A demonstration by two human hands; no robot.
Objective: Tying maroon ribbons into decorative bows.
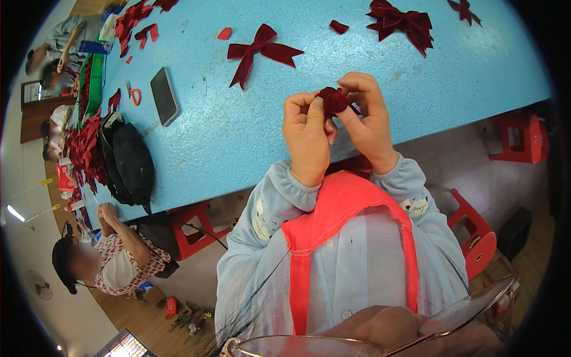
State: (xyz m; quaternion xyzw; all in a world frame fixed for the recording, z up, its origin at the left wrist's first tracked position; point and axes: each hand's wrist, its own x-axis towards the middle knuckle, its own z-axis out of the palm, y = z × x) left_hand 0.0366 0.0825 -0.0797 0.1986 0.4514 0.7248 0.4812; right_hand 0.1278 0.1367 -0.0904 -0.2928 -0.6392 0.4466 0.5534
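Note:
My left hand (306, 134) and my right hand (370, 119) are raised together over the near edge of the light blue table (238, 137). Both pinch a small folded piece of dark red velvet ribbon (333, 100) between thumbs and fingers. A finished dark red bow (262, 50) lies flat on the table just beyond my hands. A larger bow (403, 25) lies further off to the right. I wear a pale blue sleeved top and a red apron.
A black smartphone (164, 95) and a black bag (128, 160) lie on the table's left. Orange-handled scissors (134, 95), ribbon scraps and a heap of red bows (86, 149) sit beyond. Other people sit at the left. Red stools (476, 232) stand near the table.

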